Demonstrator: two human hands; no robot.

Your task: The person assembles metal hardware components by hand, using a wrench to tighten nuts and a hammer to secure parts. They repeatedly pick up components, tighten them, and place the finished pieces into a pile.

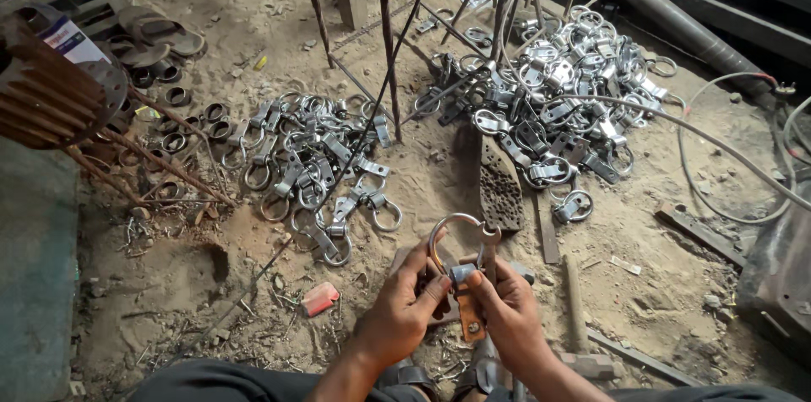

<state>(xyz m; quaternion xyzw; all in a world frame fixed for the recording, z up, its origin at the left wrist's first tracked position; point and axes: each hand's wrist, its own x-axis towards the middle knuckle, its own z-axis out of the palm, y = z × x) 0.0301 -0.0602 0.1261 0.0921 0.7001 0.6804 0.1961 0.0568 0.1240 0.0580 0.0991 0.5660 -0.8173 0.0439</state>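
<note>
My left hand (404, 311) and my right hand (508, 314) together hold a metal ring with a strap bracket (456, 243) low in the middle of the head view, above the sandy floor. The ring stands up above my fingers; the rusty strap end hangs down between my thumbs. My left fingers pinch the bracket from the left, my right fingers from the right. A pile of similar ring brackets (317, 167) lies on the floor to the upper left of my hands. A larger shiny pile (553, 98) lies to the upper right.
A perforated metal plate (499, 186) lies just beyond my hands. Thin rusty rods (387, 39) rise from the sand. Round metal cups (173, 96) sit at the left near a rusty machine part (46, 89). White cables (718, 140) cross the right side. A small red object (319, 299) lies left of my hands.
</note>
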